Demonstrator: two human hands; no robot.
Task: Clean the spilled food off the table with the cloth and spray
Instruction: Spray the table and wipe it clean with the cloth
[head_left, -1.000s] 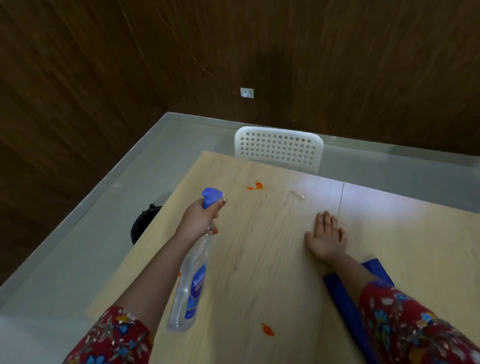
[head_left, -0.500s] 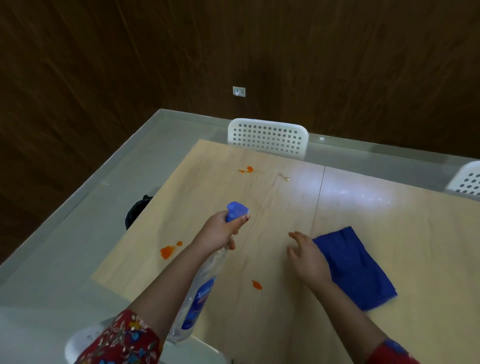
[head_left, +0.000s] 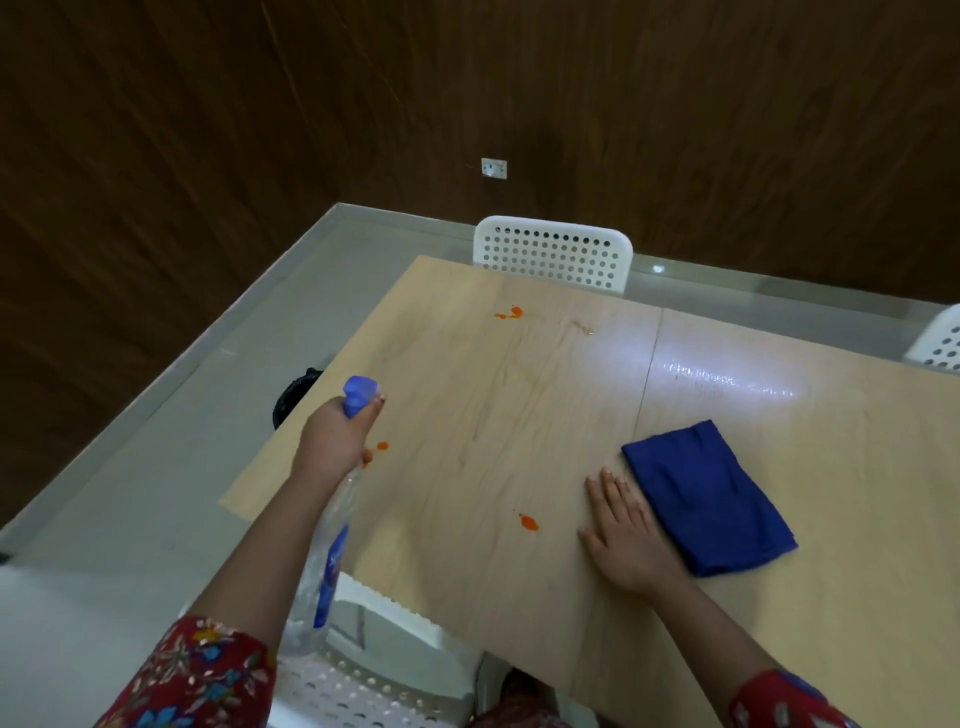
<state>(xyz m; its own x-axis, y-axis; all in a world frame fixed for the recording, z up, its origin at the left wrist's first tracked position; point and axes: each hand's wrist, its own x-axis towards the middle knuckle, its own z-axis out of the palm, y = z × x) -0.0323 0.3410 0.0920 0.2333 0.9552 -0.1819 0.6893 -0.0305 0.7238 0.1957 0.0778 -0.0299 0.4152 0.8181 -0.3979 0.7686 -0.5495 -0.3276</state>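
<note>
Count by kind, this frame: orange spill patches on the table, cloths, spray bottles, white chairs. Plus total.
orange spill patches: 3 (one partly behind the left hand)
blue cloth: 1
spray bottle: 1
white chairs: 3
Total: 8

The table (head_left: 519, 405) is showing a pale wood-grain surface, smooth and semi-gloss, with white glare at its far right. The cloth (head_left: 709, 499) is presenting matt blue fabric, soft and creased. The bottle (head_left: 332, 551) is showing clear, glossy plastic with a blue label; its head (head_left: 358, 394) is showing opaque blue plastic. The spots (head_left: 529, 522) are looking wet and orange. The chair (head_left: 553, 254) is showing white perforated plastic. The wall (head_left: 519, 78) is displaying dark wood-grain panelling, low in sheen. The floor (head_left: 208, 415) is appearing grey, smooth and faintly reflective. The sleeve (head_left: 192, 675) is showing printed floral cloth.
</note>
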